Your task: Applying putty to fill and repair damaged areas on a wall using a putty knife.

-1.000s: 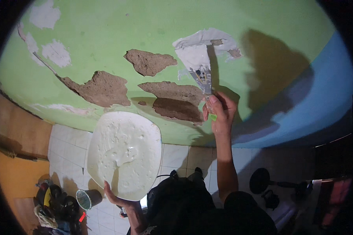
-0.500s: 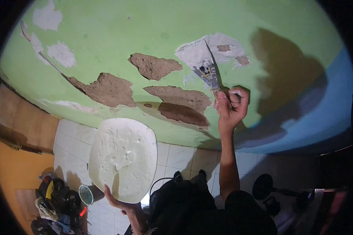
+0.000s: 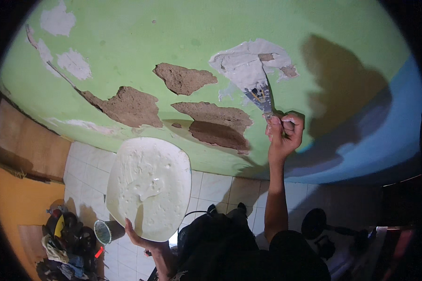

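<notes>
My right hand (image 3: 284,133) grips the handle of a putty knife (image 3: 262,99), whose white-coated blade lies against a fresh white patch (image 3: 239,56) on the green wall (image 3: 126,37). Bare brown areas of broken plaster (image 3: 183,79) sit left of and below the blade, along with older white patches (image 3: 74,63) at the upper left. My left hand (image 3: 138,239) holds a white squarish tray (image 3: 186,187) of wet white paste from beneath its near edge, its fingertips showing at the tray's lower left.
The wall's blue section (image 3: 389,126) is at the right. Below are a white tiled floor (image 3: 84,168), a bucket (image 3: 105,232), a pile of dark items and cloths (image 3: 63,241), a wooden panel (image 3: 28,140), an orange surface (image 3: 9,196) and a black stand-like object (image 3: 314,224) at the lower right.
My right hand and the putty knife have moved to the right along the wall, with the blade now on the middle of the white patch. The view has also shifted slightly.
</notes>
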`<action>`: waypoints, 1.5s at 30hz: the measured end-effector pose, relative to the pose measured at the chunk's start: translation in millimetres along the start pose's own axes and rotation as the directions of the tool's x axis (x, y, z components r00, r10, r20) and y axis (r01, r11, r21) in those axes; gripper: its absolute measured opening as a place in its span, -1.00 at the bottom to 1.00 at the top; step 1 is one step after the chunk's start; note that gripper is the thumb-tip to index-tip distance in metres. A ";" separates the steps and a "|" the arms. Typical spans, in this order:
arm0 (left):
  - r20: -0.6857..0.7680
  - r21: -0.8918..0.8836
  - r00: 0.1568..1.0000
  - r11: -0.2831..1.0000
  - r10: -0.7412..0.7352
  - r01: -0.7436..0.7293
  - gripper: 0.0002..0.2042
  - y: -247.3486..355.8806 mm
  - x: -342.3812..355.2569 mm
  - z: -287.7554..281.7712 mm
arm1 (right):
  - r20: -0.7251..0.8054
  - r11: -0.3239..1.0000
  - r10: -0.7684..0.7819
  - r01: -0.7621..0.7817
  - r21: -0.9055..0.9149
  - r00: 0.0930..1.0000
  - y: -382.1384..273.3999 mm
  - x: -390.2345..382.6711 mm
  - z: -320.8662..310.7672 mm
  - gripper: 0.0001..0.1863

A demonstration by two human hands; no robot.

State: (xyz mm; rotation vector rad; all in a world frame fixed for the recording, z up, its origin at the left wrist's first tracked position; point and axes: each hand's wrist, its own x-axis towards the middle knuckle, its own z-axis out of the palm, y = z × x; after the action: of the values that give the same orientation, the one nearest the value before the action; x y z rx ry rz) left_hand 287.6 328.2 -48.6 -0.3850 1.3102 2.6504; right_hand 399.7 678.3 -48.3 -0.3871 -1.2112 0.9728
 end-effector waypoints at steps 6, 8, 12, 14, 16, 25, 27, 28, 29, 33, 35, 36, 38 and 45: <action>-0.015 0.077 0.998 0.995 0.063 -0.061 -0.35 -2.5 4.7 -7.7 | 0.023 0.995 0.068 -0.067 -0.076 0.997 -8.6 -2.9 -24.5 -0.74; 0.021 0.062 1.000 0.998 0.016 -0.018 -0.34 -3.0 8.5 -9.7 | 0.053 0.989 0.121 -0.116 -0.094 0.991 -18.5 -3.8 -31.5 -0.74; 0.042 0.114 0.997 0.991 0.072 -0.076 -0.34 -8.0 14.3 -19.2 | 0.118 0.976 0.201 -0.188 -0.109 0.973 -51.1 6.5 -32.5 -0.68; 0.008 0.043 1.000 0.999 -0.028 0.027 -0.37 -2.6 12.7 -11.6 | 0.146 0.977 0.145 -0.118 -0.179 0.979 -64.0 14.4 -33.1 -0.66; 0.048 0.043 0.997 0.998 -0.054 0.052 -0.38 -0.1 12.7 -5.2 | 0.173 0.967 0.087 -0.042 -0.250 0.981 -81.2 27.4 -28.6 -0.64; 0.094 0.039 0.990 0.994 -0.107 0.104 -0.37 -2.1 21.5 -9.2 | 0.443 0.807 -0.106 0.337 -0.485 0.890 -88.1 68.2 5.9 -0.69; 0.114 0.007 0.982 0.988 -0.153 0.153 -0.36 -2.8 23.9 -10.3 | 0.435 0.788 -0.151 0.374 -0.489 0.887 -85.9 69.0 9.2 -0.73; 0.091 0.017 0.988 0.992 -0.126 0.125 -0.36 -5.5 25.6 -14.4 | 0.435 0.788 -0.151 0.374 -0.489 0.887 -86.4 67.3 11.4 -0.73; 0.069 0.029 0.993 0.995 -0.099 0.097 -0.35 -6.8 27.0 -16.5 | 0.398 0.800 -0.103 0.313 -0.511 0.912 -88.1 65.0 13.8 -0.74; 0.094 0.019 0.987 0.991 -0.133 0.132 -0.33 -4.1 23.0 -8.8 | 0.257 0.873 0.053 0.080 -0.480 0.965 -91.7 61.3 21.1 -0.78; 0.027 0.041 0.999 0.999 -0.018 0.017 -0.31 -7.7 21.7 -10.6 | 0.224 0.891 0.076 0.035 -0.454 0.972 -89.6 63.1 18.5 -0.79; 0.029 0.046 0.999 0.999 -0.020 0.018 -0.31 -6.7 21.9 -8.5 | 0.195 0.907 0.095 -0.004 -0.420 0.976 -87.3 63.9 17.0 -0.79; 0.037 0.031 0.995 0.996 -0.088 0.087 -0.30 -3.2 21.9 -4.0 | 0.188 0.914 0.090 -0.006 -0.406 0.978 -84.8 63.9 11.3 -0.79; 0.058 0.075 0.995 0.994 -0.078 0.074 -0.29 -1.6 21.6 -12.1 | 0.139 0.897 0.156 -0.082 -0.434 0.978 -84.2 57.6 -17.8 -0.77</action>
State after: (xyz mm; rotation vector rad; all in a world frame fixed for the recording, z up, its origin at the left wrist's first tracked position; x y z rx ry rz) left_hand 269.3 320.2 -63.3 -0.3348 1.3417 2.5235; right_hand 452.9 681.2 40.5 -0.7445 -1.5778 0.8517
